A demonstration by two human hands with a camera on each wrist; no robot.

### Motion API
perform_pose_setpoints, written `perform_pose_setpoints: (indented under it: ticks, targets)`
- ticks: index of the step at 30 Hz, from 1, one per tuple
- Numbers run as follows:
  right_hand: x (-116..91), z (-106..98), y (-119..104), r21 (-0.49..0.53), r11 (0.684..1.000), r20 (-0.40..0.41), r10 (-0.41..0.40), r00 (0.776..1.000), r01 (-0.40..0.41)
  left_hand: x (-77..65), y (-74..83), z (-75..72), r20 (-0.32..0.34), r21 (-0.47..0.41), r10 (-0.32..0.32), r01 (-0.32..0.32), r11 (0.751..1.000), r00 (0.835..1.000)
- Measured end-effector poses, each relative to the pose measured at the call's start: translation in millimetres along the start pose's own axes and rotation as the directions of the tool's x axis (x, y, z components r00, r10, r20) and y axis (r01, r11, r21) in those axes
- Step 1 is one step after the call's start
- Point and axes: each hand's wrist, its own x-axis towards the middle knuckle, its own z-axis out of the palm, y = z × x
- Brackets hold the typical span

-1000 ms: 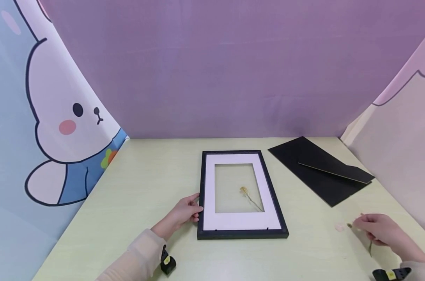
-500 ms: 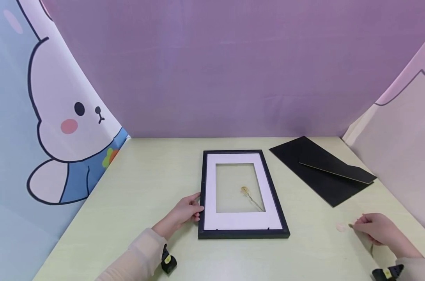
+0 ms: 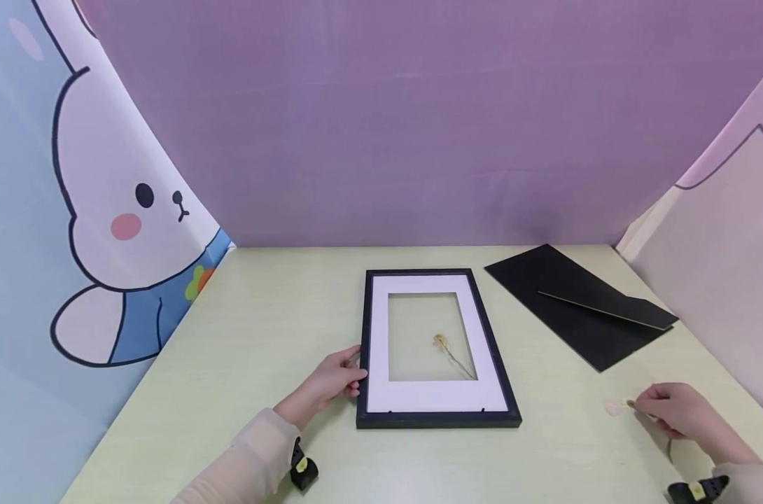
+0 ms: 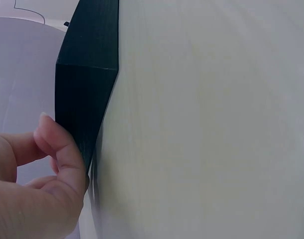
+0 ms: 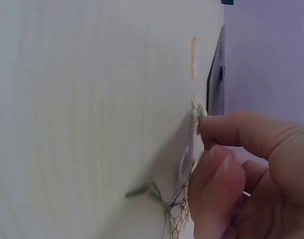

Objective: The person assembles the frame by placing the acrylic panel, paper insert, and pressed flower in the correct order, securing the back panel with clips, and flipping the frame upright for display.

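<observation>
- The left hand [image 3: 330, 381] grips the near part of the black picture frame [image 3: 438, 421], thumb over its left edge, fingers curled against the outer side; neither it nor the frame has moved noticeably.
- Just right of that hand, inside the frame, a white mat [image 3: 438, 397] surrounds a window, where a dried yellow flower [image 3: 442, 342] lies in the lower right part, its stem slanting towards the corner.
- Well to the right, the right hand [image 3: 676, 411] has finger and thumb nearly together, apparently pinching a pale flower [image 5: 199, 111].
- What's new is there: that pale bit now shows at the fingertips, pointing at a pink petal [image 3: 612, 408] just beyond them on the tabletop [image 3: 262, 315].
- To me that suggests sorting of small plant pieces, with the layout in the window unaltered.
- Beneath the right hand hangs or lies a green-stemmed sprig [image 5: 138, 191] (I can't tell whether it's held too).
- Beyond that hand, two overlapping black panels [image 3: 526, 280] lie beside the frame.
</observation>
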Motion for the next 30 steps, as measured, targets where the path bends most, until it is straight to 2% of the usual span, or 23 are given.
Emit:
perform_pose_setpoints:
  ticks: [5, 14, 23, 26, 30]
  targets:
    - [-5.5, -4.5, -5.0, 0.101, 0.995, 0.005, 0.007, 1.000, -0.007, -0.2, 0.5, 0.5, -0.003, -0.001, -0.005, 0.005, 1.000, 1.000]
    - [-6.6, -6.7, -5.3, 0.213, 0.977, 0.021, -0.002, 1.000, -0.003, 1.1, -1.3, 0.1, 0.004, -0.013, 0.001, -0.001, 1.000, 1.000]
    - [-7.1, -4.5, -10.0, 0.416, 0.909, 0.092, -0.071, 0.993, 0.027, 2.5, -2.7, -0.6, 0.003, -0.009, -0.005, 0.005, 1.000, 1.000]
    - [-7.0, -3.4, -15.0, 0.432, 0.901, 0.098, -0.083, 0.992, 0.033, 2.9, -3.0, -0.8, 0.005, -0.011, -0.003, 0.003, 1.000, 1.000]
    - [-5.7, -1.5, -22.6, 0.411, 0.910, 0.091, -0.089, 0.992, 0.044, 3.3, -3.4, -0.8, 0.008, -0.011, -0.002, 0.002, 1.000, 1.000]
